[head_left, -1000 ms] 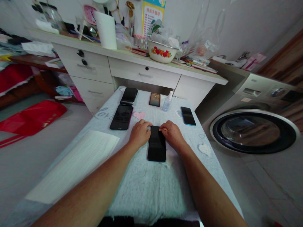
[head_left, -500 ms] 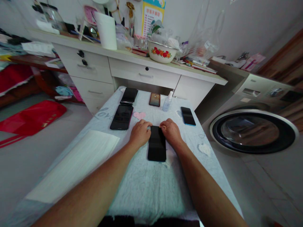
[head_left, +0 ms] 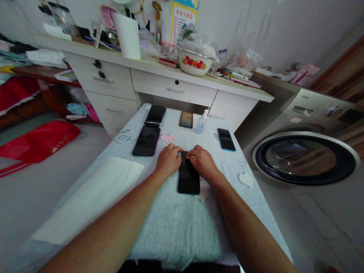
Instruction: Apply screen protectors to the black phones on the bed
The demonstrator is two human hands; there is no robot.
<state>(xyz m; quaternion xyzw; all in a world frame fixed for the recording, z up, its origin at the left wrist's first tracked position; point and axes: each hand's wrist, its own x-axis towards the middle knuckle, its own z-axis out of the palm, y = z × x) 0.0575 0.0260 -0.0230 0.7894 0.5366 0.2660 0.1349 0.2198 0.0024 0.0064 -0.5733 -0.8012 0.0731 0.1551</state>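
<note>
A smartphone (head_left: 189, 178) with a dark screen lies flat on the cloth-covered table between my hands. My left hand (head_left: 168, 159) is closed at its upper left edge, thumb and fingertips against that corner. Curled over the upper part of the screen is my right hand (head_left: 202, 160), its fingers pinched together. Whatever those fingers may hold is too small to make out. Beyond my hands stand a clear spray bottle (head_left: 201, 123) and, flat beside it, a small phone with a brownish face (head_left: 186, 119).
On the left lie a black phone with a reddish edge (head_left: 146, 141), another dark device (head_left: 155, 115) behind it and a white sheet (head_left: 91, 201). A blue-edged phone (head_left: 226, 139) lies at the right. A drawer desk (head_left: 167, 85) stands behind; a washing machine (head_left: 304, 151) is at the right.
My right hand has shifted left, from the smartphone's upper right corner onto the upper part of its screen. My left hand and the smartphone have stayed in place.
</note>
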